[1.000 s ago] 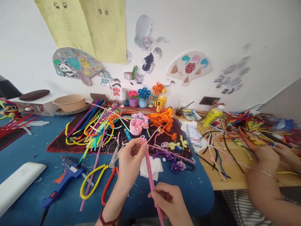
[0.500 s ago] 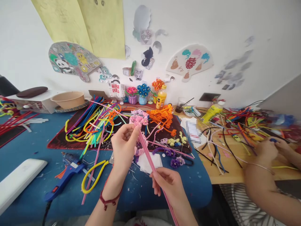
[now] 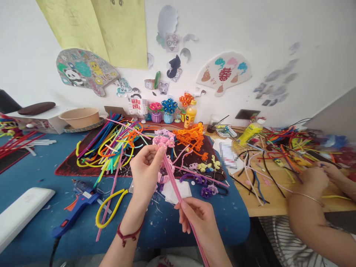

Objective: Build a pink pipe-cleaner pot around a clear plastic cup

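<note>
My left hand (image 3: 146, 174) is raised over the blue table (image 3: 33, 174) and pinches the upper end of a long pink pipe cleaner (image 3: 174, 183), just below a small pink pipe-cleaner flower (image 3: 162, 141) that may sit on its tip. My right hand (image 3: 198, 217) is closed around the same pipe cleaner lower down; the stem runs on past my wrist toward the bottom edge. A pink basket-like piece (image 3: 164, 176) lies on the table, partly hidden behind my left hand.
A heap of coloured pipe cleaners (image 3: 111, 142) lies on a dark mat. A blue glue gun (image 3: 75, 211) and a yellow loop (image 3: 109, 207) sit at the left, purple flowers (image 3: 207, 189) at the right. Another person's hands (image 3: 319, 178) work at the wooden table.
My left hand has lifted the pink pipe cleaner's top away from the table, and my right hand has risen and slid along the stem. The view has shifted a little.
</note>
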### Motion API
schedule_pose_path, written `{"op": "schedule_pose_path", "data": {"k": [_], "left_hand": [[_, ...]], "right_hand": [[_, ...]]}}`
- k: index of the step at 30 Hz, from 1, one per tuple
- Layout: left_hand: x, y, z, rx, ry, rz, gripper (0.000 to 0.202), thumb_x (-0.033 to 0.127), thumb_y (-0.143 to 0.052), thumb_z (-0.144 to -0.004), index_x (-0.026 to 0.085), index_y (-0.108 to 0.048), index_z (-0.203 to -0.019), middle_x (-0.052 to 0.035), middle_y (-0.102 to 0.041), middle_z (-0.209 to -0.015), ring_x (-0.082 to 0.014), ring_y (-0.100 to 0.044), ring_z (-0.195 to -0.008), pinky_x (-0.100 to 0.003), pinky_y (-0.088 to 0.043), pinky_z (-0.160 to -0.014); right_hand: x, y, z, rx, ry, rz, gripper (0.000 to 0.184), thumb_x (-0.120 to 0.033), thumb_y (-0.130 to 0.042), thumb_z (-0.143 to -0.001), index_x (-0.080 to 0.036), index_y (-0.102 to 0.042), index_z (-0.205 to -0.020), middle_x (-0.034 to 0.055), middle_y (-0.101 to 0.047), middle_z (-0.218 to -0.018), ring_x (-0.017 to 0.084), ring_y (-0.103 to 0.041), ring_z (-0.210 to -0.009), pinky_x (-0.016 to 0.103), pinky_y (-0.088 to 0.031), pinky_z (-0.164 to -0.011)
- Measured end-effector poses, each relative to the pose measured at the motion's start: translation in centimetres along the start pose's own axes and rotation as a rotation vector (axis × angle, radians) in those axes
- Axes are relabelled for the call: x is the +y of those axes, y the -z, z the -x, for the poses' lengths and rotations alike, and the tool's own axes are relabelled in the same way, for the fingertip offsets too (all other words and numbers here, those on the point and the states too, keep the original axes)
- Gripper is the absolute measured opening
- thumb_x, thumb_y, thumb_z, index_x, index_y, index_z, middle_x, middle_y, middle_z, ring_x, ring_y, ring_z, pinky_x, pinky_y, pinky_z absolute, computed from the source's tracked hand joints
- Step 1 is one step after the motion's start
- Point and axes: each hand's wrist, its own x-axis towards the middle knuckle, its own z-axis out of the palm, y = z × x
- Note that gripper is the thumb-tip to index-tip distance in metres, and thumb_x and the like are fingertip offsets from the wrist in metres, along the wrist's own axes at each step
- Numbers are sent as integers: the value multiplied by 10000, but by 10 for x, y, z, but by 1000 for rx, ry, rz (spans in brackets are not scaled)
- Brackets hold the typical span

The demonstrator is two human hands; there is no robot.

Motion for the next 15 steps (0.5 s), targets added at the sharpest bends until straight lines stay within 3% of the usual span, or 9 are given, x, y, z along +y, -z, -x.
{"op": "schedule_pose_path", "data": {"k": [10,15], "left_hand": [[-1,2,-4,-46,41,-53,229,403,-708,-790,177,-674,-777,44,-556,-599,-75,-413,-475,-201,-340,-439],[-6,16,-2,-88,82,-144,282,442,-679,-818,168,-700,-750,35,-568,-585,-87,-433,-479,-207,-338,-447]], "right_hand": [[0,-3,-3,60,49,19,491,-592,-683,-823,-124,-801,-734,25,-600,-507,88,-515,-372,189,-379,-372],[0,-7,-7,124,83,-2,482,-593,-696,-806,-131,-797,-710,17,-585,-499,79,-498,-368,186,-357,-370]]}}
